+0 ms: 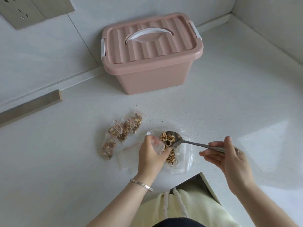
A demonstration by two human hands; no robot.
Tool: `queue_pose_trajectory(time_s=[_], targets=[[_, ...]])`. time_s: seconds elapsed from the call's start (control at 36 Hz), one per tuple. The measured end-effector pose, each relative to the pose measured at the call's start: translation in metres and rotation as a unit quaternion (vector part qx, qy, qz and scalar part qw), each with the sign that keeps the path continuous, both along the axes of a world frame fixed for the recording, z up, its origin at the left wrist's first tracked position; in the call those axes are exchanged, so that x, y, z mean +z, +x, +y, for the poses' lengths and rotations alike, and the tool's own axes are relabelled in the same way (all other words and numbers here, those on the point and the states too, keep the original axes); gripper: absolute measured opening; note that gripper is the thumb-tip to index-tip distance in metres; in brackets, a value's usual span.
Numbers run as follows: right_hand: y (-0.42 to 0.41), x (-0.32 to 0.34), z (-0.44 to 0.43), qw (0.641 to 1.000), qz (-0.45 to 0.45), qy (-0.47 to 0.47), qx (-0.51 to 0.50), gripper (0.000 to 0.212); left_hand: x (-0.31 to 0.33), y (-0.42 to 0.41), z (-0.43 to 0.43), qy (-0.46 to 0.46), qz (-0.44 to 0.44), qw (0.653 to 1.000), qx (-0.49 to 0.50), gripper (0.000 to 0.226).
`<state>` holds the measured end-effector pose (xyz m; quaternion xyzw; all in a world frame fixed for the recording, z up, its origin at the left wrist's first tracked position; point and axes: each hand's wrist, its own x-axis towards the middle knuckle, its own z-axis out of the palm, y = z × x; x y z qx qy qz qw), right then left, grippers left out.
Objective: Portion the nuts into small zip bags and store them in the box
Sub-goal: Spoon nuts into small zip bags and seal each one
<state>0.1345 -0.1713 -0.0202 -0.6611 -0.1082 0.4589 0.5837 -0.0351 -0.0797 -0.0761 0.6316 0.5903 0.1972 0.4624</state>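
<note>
**Loaded spoon meets the little bag**

Low in the middle of the frame, the left hand (150, 153) is curled round a small zip bag (158, 147), with the bag's opening turned toward the spoon (191, 143). The right hand (229, 156) grips the spoon's metal handle from the right. Its bowl is heaped with nuts (167, 138) and sits right at the bag's opening.

Beneath both, a large clear bag (185, 159) lies spread on the white counter (229, 99), with more nuts in it just under the left fingers. To the left, a cluster of filled bags (121, 131) lies overlapping, each with a red strip at the top. Between that cluster and the left hand lie flat empty bags (127, 157), partly hidden by the hand.

In the upper middle, well apart from all this, the pink box (152, 76) stands by the wall. Its lid (147, 46) is on and the white handle (149, 34) lies flat. There is a silver bracelet (141, 184) on the left wrist and a wall socket (19, 12) in the upper left corner.
</note>
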Motion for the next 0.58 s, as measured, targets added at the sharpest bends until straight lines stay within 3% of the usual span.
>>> queue_pose_trajectory(time_s=[0.14, 0.22, 0.31, 0.39, 0.5, 0.58], targets=[[-0.015, 0.020, 0.001, 0.995, -0.081, 0.051, -0.003, 0.063, 0.013, 0.010, -0.001, 0.002, -0.010, 1.000, -0.008, 0.057], [-0.021, 0.021, -0.001, 0.990, -0.122, 0.065, -0.007, 0.055, 0.015, 0.014, -0.002, 0.009, -0.029, 1.000, -0.001, 0.052], [-0.026, 0.021, -0.006, 0.979, -0.191, 0.075, 0.015, 0.061, 0.018, 0.016, -0.002, 0.021, -0.043, 0.999, 0.011, 0.049], [-0.027, 0.019, -0.013, 0.952, -0.288, 0.082, 0.066, 0.054, 0.014, 0.016, -0.001, 0.029, -0.056, 0.998, 0.009, 0.042], [-0.025, 0.019, -0.017, 0.888, -0.425, 0.129, 0.123, 0.044, 0.008, 0.012, -0.003, 0.040, -0.041, 0.998, -0.003, 0.042], [-0.021, 0.014, -0.018, 0.883, -0.438, 0.140, 0.098, 0.045, 0.010, 0.008, -0.004, 0.039, -0.044, 0.998, -0.006, 0.035]])
